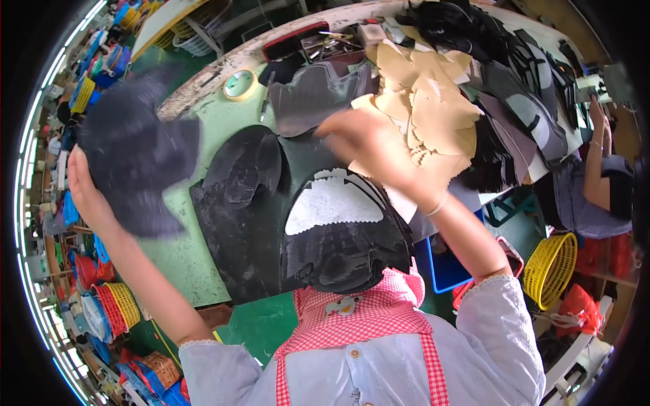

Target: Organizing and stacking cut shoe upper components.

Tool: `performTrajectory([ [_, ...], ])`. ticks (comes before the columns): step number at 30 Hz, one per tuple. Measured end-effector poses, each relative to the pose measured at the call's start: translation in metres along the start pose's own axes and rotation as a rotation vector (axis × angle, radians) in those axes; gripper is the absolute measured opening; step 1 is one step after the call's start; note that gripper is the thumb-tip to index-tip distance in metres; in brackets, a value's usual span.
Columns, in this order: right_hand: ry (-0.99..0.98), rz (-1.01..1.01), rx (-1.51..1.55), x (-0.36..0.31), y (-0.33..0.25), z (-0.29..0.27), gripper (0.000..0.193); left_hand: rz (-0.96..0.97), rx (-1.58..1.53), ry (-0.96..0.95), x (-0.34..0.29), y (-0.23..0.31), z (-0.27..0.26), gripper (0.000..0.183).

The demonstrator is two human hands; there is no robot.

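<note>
Left of the tape (pixel 254 86), the left hand (pixel 91 196), fingers together, holds a piece (pixel 139 152) (best kept flat); the right hand (pixel 382 150) blurs, fingers unclear.

Readable text: none.
Emblem (pixel 344 306) on apron (pixel 379 326): cartoon bird; no legible lettering.
Black piece (pixel 135 152), ahead-left of apron: blurred; markings illegible.
Tape roll (pixel 254 91), ahead-left of apron: no legible print.
Package (pixel 162 372), left of apron: details too small.
</note>
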State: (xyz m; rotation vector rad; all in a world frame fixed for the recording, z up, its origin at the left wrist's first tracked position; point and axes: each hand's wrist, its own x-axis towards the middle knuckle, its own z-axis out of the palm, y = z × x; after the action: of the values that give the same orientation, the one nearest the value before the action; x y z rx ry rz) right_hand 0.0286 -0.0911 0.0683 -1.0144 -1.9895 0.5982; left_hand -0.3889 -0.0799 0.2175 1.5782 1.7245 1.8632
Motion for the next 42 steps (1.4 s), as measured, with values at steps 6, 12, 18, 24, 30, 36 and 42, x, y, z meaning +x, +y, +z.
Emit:
performTrajectory([
  [6, 0.203, 0.425, -0.969, -0.074, 0.057, -0.088, 0.043, -0.117, -0.162, -1.068, -0.156, 0.042, 0.114, 0.016],
  [12, 0.046, 0.586, -0.656, -0.072, 0.063, -0.103, 0.049, 0.4, -0.22, -1.102, -0.194, 0.06, 0.182, 0.029],
  [18, 0.14, 0.477, -0.705, -0.083, 0.043, -0.096, 0.065, 0.425, -0.141, -1.188, -0.197, 0.056, 0.213, 0.017],
  [24, 0.287, 0.67, 0.383, -0.068, 0.047, -0.126, 0.026, 0.31, -0.124, -1.207, -0.212, 0.051, 0.245, 0.042],
  [30, 0.324, 0.75, 1.158, -0.057, -0.007, -0.125, 0.026, 0.332, -0.353, -1.098, -0.23, 0.089, 0.281, 0.071],
  [36, 0.193, 0.852, 1.417, -0.099, -0.015, -0.134, 0.028, -0.094, -0.617, -1.333, -0.232, 0.103, 0.282, 0.033],
  [42, -0.131, 0.963, 1.438, -0.135, -0.029, -0.195, 0.033, 0.018, -0.552, -1.623, -0.209, 0.08, 0.291, 0.029],
])
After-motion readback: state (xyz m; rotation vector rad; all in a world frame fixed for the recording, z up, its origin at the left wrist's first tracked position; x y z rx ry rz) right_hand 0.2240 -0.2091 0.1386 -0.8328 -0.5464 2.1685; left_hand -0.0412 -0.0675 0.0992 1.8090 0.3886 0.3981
